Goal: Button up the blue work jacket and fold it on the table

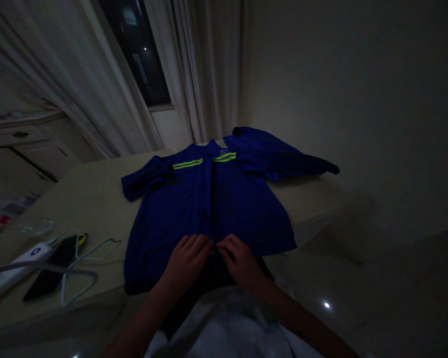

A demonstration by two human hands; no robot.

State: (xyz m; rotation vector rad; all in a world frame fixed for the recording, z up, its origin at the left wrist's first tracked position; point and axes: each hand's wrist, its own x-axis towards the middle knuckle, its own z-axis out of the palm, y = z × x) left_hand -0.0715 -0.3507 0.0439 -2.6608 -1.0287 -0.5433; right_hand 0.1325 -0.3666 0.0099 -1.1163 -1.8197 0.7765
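At left on the pale desk [97, 199], a white power strip [33, 254] and a dark, phone-like slab [57, 263] lie beside a looped white cable [97, 257], which could snag if the cloth drags left. At centre, a blue jacket [171, 214] lies spread front up, its hem at the near edge. The left hand [190, 256] and right hand [241, 256] nearly meet there, fingers closed on the hem's middle; a hard pull could slide the jacket off. At right, a sleeve [283, 154] stretches out toward the wall [339, 89].

One left hand [191, 253] and one right hand [242, 256] appear with one work jacket [242, 204] with two sleeves [283, 154]. One table [91, 199], one power strip [33, 254], one smartphone [52, 271] and one window [136, 54] are also pictured.
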